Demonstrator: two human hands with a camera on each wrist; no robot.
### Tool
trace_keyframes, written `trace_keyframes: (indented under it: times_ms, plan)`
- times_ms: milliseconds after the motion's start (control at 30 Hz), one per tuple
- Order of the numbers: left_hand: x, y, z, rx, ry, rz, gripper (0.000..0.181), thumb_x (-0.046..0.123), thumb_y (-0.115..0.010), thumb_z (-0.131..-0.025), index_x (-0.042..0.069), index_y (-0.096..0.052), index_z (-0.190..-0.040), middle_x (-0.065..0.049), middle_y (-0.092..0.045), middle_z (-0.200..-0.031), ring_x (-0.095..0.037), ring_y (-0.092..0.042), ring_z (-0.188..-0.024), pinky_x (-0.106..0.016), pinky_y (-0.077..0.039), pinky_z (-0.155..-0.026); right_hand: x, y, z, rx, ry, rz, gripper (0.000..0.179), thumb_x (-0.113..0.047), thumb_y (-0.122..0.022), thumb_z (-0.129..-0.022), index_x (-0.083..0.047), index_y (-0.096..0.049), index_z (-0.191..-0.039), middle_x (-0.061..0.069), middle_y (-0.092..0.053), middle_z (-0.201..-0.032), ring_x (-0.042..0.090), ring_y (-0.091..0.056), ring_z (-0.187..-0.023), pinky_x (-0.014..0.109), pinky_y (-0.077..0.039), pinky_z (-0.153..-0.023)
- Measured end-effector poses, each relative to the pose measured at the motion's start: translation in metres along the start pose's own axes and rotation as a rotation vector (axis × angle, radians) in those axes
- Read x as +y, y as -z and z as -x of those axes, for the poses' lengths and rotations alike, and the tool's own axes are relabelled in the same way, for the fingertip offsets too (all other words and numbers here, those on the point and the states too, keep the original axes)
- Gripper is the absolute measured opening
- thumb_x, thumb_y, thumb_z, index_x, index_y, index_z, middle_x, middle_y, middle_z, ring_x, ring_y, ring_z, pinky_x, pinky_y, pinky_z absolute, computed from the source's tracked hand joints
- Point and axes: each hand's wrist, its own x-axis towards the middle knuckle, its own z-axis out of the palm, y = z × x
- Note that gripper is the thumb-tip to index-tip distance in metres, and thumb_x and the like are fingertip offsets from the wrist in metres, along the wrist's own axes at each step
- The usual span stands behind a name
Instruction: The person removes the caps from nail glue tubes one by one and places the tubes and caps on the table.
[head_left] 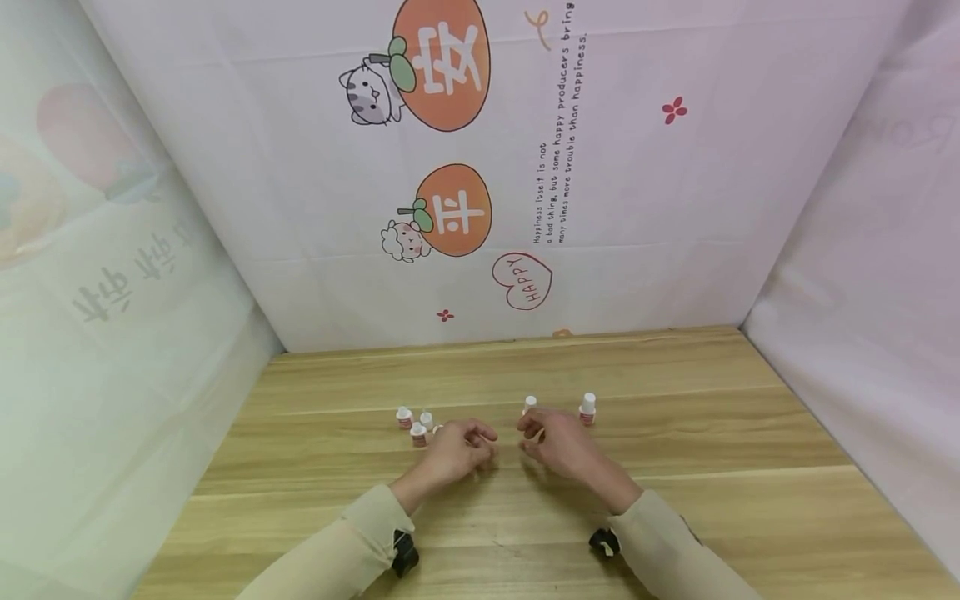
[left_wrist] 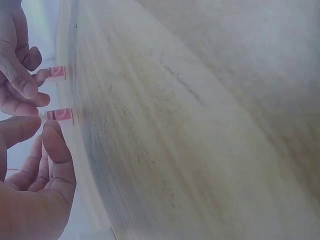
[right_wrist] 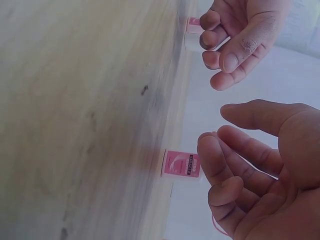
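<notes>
My left hand and right hand hover over the table with a gap between them. Fingers are loosely curled on both, and nothing shows between thumb and fingertips. Several small white bottles with pink-red labels, one of them a front bottle, stand just beyond and left of the left hand. Behind the right hand's fingers stands another bottle, its lower part hidden in the head view; the right wrist view shows its pink label. One more white-capped bottle stands to the right of it.
All the bottles stand on a wood-grain table. A printed white cloth hangs along the table's back edge, with more white cloth at the sides. Black straps sit at the sleeve cuffs.
</notes>
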Motion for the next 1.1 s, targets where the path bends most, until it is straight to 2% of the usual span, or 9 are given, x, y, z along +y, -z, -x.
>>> trace_keyframes:
  times_ms: [167, 367, 633, 867, 1000, 1100]
  plan:
    - [0.000, -0.002, -0.004, -0.024, 0.014, 0.064, 0.022, 0.005, -0.066, -0.089, 0.001, -0.069, -0.110, -0.007, -0.072, -0.086, -0.022, -0.067, -0.064, -0.031, -0.057, -0.055, 0.006, 0.002, 0.001, 0.026, 0.036, 0.003, 0.019, -0.012, -0.077, -0.085, -0.009, -0.072, -0.103, 0.004, -0.075, -0.097, 0.019, -0.071, -0.085, 0.033, -0.060, -0.073]
    - [0.005, -0.004, -0.007, -0.018, 0.030, 0.060, 0.018, 0.005, -0.065, -0.089, 0.004, -0.069, -0.107, -0.008, -0.073, -0.087, -0.018, -0.067, -0.064, -0.027, -0.055, -0.053, 0.010, 0.003, 0.001, 0.048, 0.022, 0.024, 0.018, -0.013, -0.078, -0.085, -0.011, -0.073, -0.101, 0.002, -0.075, -0.095, 0.019, -0.072, -0.083, 0.034, -0.059, -0.073]
    - [0.007, -0.008, -0.014, -0.020, 0.044, 0.081, 0.017, 0.005, -0.065, -0.090, 0.002, -0.069, -0.106, -0.009, -0.074, -0.087, -0.023, -0.069, -0.067, -0.033, -0.059, -0.057, 0.012, 0.006, 0.003, 0.048, 0.004, 0.023, 0.018, -0.012, -0.078, -0.085, -0.013, -0.073, -0.102, 0.002, -0.075, -0.091, 0.014, -0.068, -0.077, 0.032, -0.058, -0.070]
    - [0.008, -0.011, -0.020, -0.022, 0.071, 0.083, 0.018, 0.006, -0.064, -0.090, 0.005, -0.070, -0.107, -0.006, -0.075, -0.088, -0.015, -0.067, -0.064, -0.031, -0.059, -0.056, 0.018, 0.008, 0.001, 0.047, 0.027, -0.023, 0.019, -0.008, -0.077, -0.085, -0.010, -0.074, -0.104, 0.005, -0.076, -0.100, 0.013, -0.068, -0.081, 0.026, -0.057, -0.070]
    - [0.010, -0.013, -0.023, -0.026, 0.077, 0.088, 0.018, 0.008, -0.065, -0.091, 0.004, -0.070, -0.108, -0.006, -0.075, -0.088, -0.015, -0.067, -0.064, -0.032, -0.059, -0.056, 0.020, 0.009, 0.001, 0.043, 0.016, -0.029, 0.018, -0.008, -0.076, -0.086, -0.011, -0.074, -0.104, 0.002, -0.076, -0.106, 0.015, -0.069, -0.086, 0.027, -0.058, -0.071]
    - [0.011, -0.014, -0.025, -0.022, 0.091, 0.110, 0.017, 0.009, -0.067, -0.091, 0.004, -0.071, -0.106, -0.008, -0.074, -0.088, -0.015, -0.067, -0.065, -0.032, -0.060, -0.057, 0.020, 0.010, 0.001, 0.041, -0.002, -0.032, 0.019, -0.009, -0.076, -0.086, -0.013, -0.075, -0.104, 0.001, -0.076, -0.104, 0.015, -0.068, -0.086, 0.029, -0.058, -0.071]
